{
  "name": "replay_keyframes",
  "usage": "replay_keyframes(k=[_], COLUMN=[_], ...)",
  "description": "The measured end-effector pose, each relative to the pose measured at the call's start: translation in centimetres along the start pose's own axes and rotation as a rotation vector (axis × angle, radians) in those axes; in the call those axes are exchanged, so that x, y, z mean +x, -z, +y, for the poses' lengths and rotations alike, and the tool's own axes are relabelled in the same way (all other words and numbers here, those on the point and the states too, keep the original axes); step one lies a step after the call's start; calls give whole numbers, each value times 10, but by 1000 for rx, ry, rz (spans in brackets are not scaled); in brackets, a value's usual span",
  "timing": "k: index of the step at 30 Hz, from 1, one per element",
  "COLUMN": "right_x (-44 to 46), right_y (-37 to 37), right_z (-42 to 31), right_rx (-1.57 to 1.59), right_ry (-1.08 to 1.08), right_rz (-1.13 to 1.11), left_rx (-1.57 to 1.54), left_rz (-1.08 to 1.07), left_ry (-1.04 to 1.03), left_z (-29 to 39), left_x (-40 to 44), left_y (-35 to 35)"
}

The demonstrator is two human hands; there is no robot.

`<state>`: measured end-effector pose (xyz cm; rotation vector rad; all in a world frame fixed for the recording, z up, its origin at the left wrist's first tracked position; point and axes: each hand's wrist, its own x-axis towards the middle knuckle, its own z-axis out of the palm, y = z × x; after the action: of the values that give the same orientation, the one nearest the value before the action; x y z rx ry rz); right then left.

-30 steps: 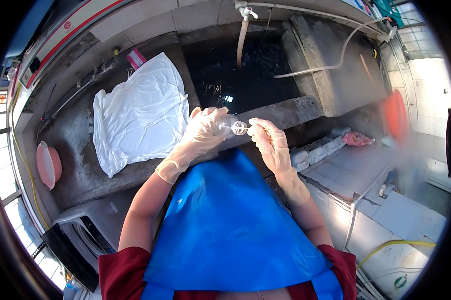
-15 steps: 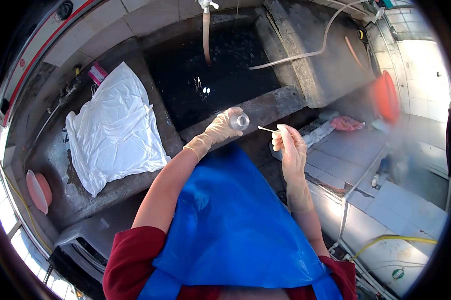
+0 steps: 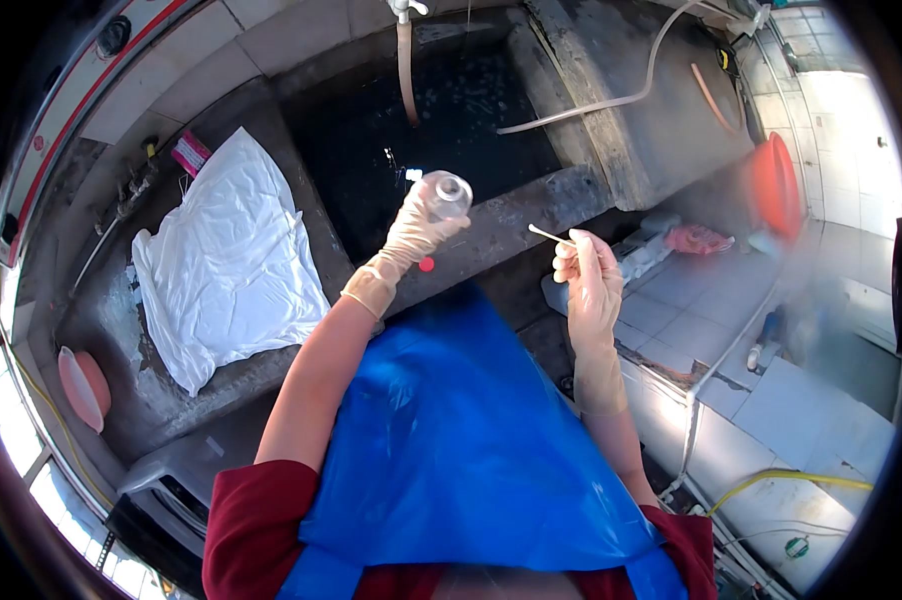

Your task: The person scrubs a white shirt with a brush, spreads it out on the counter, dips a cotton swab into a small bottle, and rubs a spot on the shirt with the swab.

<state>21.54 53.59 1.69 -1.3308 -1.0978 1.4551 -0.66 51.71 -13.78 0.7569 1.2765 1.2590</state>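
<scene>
My gloved left hand (image 3: 416,235) is wrapped round a clear bottle (image 3: 449,195), whose round mouth faces up toward me. It is above the near edge of a basin of dark water (image 3: 361,190). On the ledge just below that hand is a small red cap (image 3: 427,264). My gloved right hand (image 3: 589,272) pinches a thin white stick like a cotton swab (image 3: 548,234), its pale tip pointing left toward the bottle but apart from it. Left of the basin, a white cloth (image 3: 236,270) lies spread on the dark slab.
A hose (image 3: 407,75) hangs from a tap into the basin; another hose (image 3: 611,103) crosses its right wall. An orange basin (image 3: 774,185) stands at right, near a tiled ledge (image 3: 671,310). A pink bowl (image 3: 85,388) leans at far left.
My left hand has moved the bottle left and away from me, farther from the swab, showing the red cap. My right hand has shifted slightly right, still pinching the swab.
</scene>
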Motion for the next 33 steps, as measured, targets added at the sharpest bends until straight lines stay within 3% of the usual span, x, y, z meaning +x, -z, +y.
replay_keyframes(k=[1, 3, 6, 9, 15, 17, 19, 21, 23, 25, 27, 31, 33], right_x=[0, 1, -2, -10, -20, -21, -24, -26, -26, -22, -18, -10, -10], right_y=[-1, 0, -5, -11, -18, -20, -23, -24, -29, -32, -33, -24, -25], right_z=[-5, -8, -9, -11, -23, -30, -35, -39, -43, -44, -42, -10, -2], right_rx=[-1, 4, 63, 72, 61, 69, 63, -14, -67, -121, -213, -266, -364], right_ry=[17, 60, 29, 46, 37, 59, 91, 212, 168, 122, -62, 65, 125], right_rz=[4, -12, 3, -37, -52, -106, -112, -92, -68, -47, 15, -76, -109], left_rx=[-16, 103, -90, 147, 179, 610, 612, 828, 926, 1262, 1313, 1466, 1502], left_rz=[4, -51, -83, -96, -146, -111, -127, -146, -112, -197, -221, -326, -297], left_ry=[-52, -145, -76, -173, -146, -302, -353, -433, -435, -299, -216, -189, -286], left_z=[-22, 3, 25, 27, 43, 72, 78, 97, 110, 142, 166, 181, 169], left_x=[6, -1, 10, 7, 7, -3, -6, -11, -17, -26, -35, -45, -44], left_y=[11, 11, 17, 16, 13, 2, -3, -7, -11, -19, -26, -30, -28])
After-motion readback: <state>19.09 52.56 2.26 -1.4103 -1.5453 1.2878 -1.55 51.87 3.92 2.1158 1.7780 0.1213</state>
